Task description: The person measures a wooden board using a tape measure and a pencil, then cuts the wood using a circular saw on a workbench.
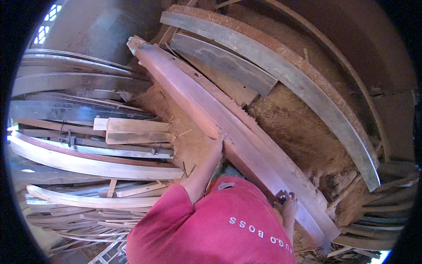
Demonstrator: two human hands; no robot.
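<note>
A worker in a red T-shirt (211,233) bends over a long reddish timber beam (250,145), which runs diagonally just ahead of the body, from upper left to lower right; the left arm reaches forward, slightly bent, the left hand (217,141) touching the beam's near edge around mid-length, though whether it grips cannot be told; the right hand (289,207), lower and nearer the beam's right end, has its fingers curled around a small dark object (280,199), too indistinct to name, against the timber; sawdust (187,138) coats the ground alongside; beyond the beam lie a dark grey board (220,59) and a broad curved plank (285,70); at left, two short pale boards (138,125) rest among stacked, bowed lumber (88,163).
</note>
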